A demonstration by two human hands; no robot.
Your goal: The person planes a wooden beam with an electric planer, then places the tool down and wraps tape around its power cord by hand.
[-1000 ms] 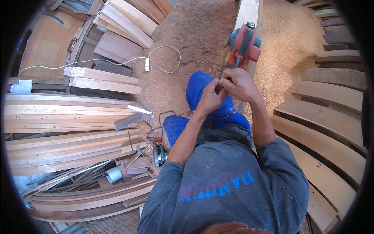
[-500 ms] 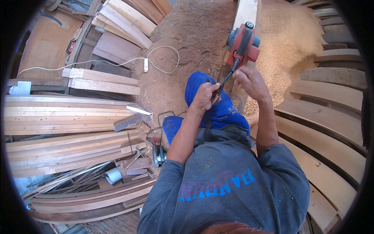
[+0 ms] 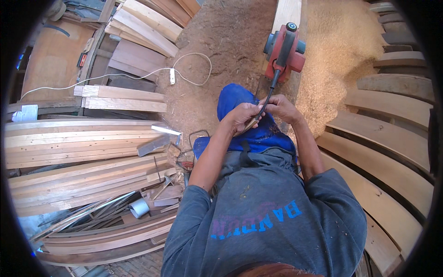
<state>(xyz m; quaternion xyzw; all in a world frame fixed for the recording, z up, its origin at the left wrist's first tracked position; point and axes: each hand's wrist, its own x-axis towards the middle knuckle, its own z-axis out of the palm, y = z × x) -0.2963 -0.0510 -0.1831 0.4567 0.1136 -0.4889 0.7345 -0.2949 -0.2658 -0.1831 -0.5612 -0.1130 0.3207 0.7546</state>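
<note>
A red and black electric hand planer (image 3: 279, 54) rests on a long pale board (image 3: 289, 13) ahead of me. Its black cord (image 3: 272, 87) runs back toward my lap. My left hand (image 3: 242, 115) is closed on the cord, with a narrow tan piece, maybe a wooden handle, showing below its fingers. Right beside it, my right hand (image 3: 282, 109) pinches the same cord, fingertips almost meeting the left ones. Both hands are above my blue-clad leg (image 3: 230, 98). What exactly lies between the fingertips is too small to tell.
Pale shavings (image 3: 330, 41) cover the ground right of the board. Curved planks (image 3: 383, 124) line the right side; stacked planks (image 3: 83, 138) fill the left. A white cable with a socket (image 3: 172, 76) loops on the dirt floor. Scrap and tools lie at my left.
My right hand has come down and left from beside the planer's rear to the cord at my left hand. The left hand stays in nearly the same place.
</note>
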